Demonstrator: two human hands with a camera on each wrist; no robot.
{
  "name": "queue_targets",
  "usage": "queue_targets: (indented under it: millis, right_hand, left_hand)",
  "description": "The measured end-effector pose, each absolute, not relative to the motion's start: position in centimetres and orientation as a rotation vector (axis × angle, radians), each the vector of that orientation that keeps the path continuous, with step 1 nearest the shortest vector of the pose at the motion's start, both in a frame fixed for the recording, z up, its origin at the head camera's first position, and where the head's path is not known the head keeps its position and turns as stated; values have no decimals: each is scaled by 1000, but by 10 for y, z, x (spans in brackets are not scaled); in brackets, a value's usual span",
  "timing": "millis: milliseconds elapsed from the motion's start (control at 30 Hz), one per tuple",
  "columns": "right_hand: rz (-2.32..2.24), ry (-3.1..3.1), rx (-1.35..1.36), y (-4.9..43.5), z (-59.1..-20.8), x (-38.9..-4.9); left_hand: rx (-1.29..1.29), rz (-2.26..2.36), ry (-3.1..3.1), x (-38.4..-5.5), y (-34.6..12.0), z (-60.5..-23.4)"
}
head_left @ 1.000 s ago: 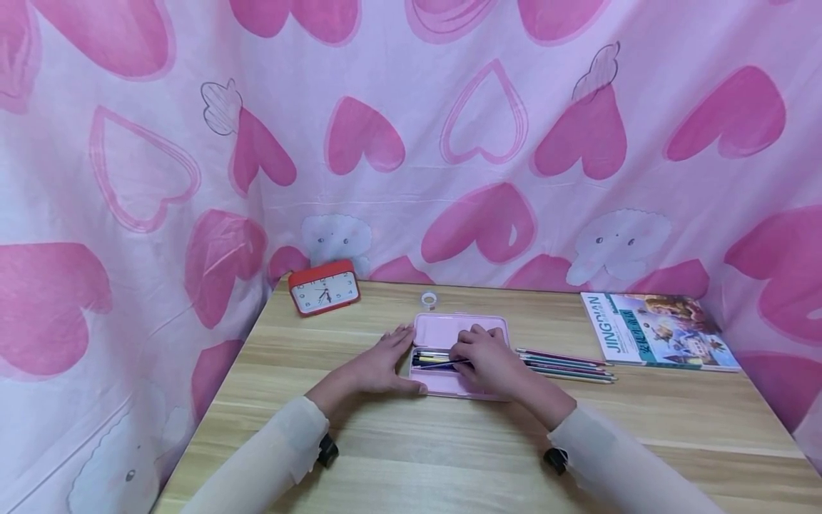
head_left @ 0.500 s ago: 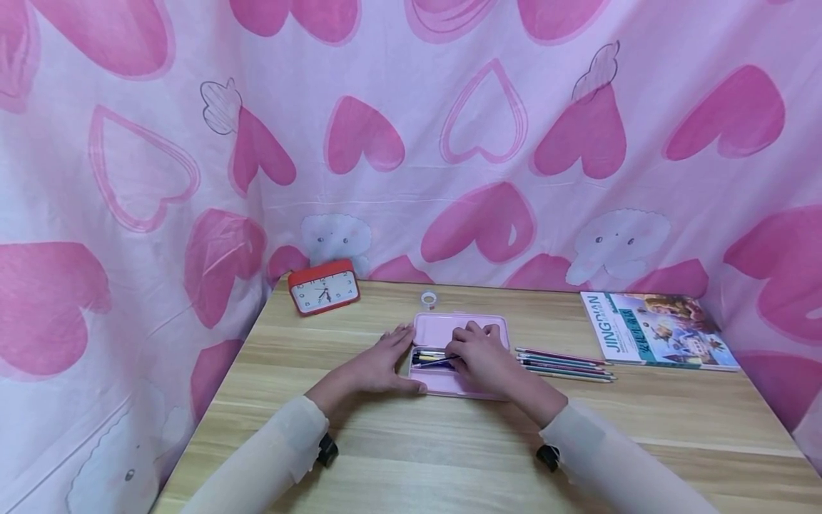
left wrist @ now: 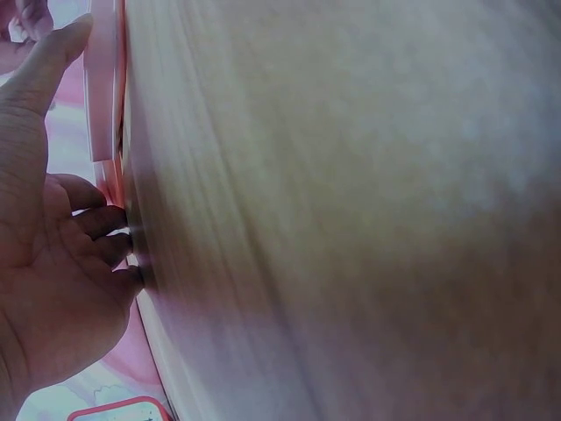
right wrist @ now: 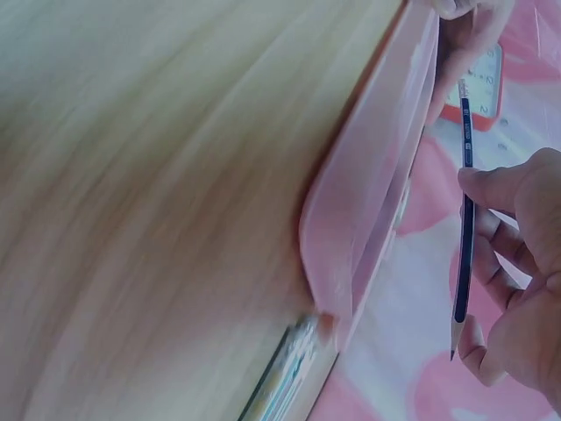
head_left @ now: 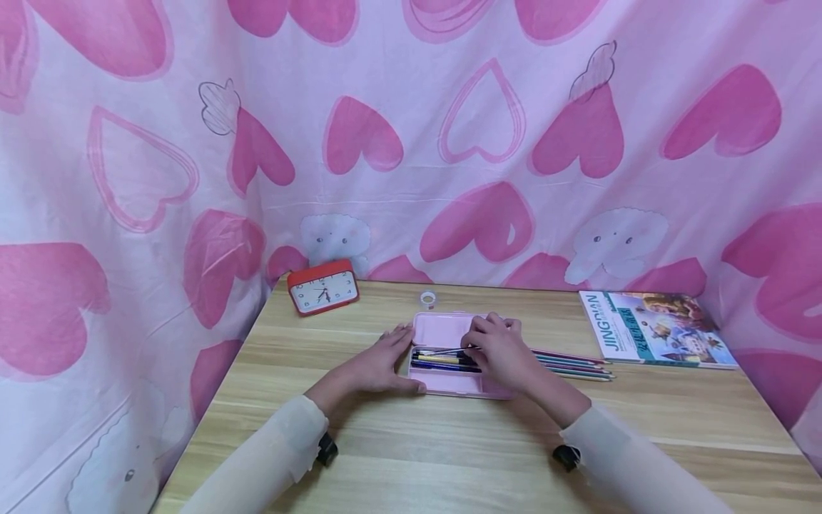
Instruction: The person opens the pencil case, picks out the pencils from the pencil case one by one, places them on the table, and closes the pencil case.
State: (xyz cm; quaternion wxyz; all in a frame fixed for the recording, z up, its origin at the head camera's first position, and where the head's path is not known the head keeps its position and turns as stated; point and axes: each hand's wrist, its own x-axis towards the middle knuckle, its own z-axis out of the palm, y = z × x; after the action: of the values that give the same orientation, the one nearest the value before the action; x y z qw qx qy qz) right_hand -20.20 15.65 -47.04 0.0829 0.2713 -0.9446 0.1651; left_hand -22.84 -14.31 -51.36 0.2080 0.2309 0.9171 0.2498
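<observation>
An open pink pencil case (head_left: 449, 385) lies on the table, its lid tipped back. Black, yellow and blue pens (head_left: 443, 363) fill its long compartment. My right hand (head_left: 504, 357) is over the case's right part and pinches a dark pencil (right wrist: 467, 219) between thumb and fingers. In the right wrist view its sharpened tip points down, the other end toward the red clock. My left hand (head_left: 379, 364) rests along the case's left side, fingers extended at the lid's corner and thumb at the near corner. The left wrist view shows that thumb (left wrist: 66, 44) against the case's edge.
Several colored pencils (head_left: 574, 365) lie just right of the case. A magazine (head_left: 658, 332) lies at the back right. The red alarm clock (head_left: 324, 289) stands at the back left, and a small roll of tape (head_left: 427, 299) sits behind the case.
My right hand has shifted slightly right and back with the pencil, uncovering more pens in the case. My left hand has stayed in place.
</observation>
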Motion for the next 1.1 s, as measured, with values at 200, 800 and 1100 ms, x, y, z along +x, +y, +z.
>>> queue_targets:
  millis: [200, 800, 1100]
  right_hand:
    - [516, -2799, 791, 178, -467, -201]
    - [425, -2813, 668, 249, -461, -184]
    - [381, -2831, 617, 280, -467, -173]
  left_hand:
    - [647, 697, 2558, -228, -142, -513]
    - [627, 712, 2551, -227, -142, -513]
    - [635, 707, 2557, -227, -142, -513]
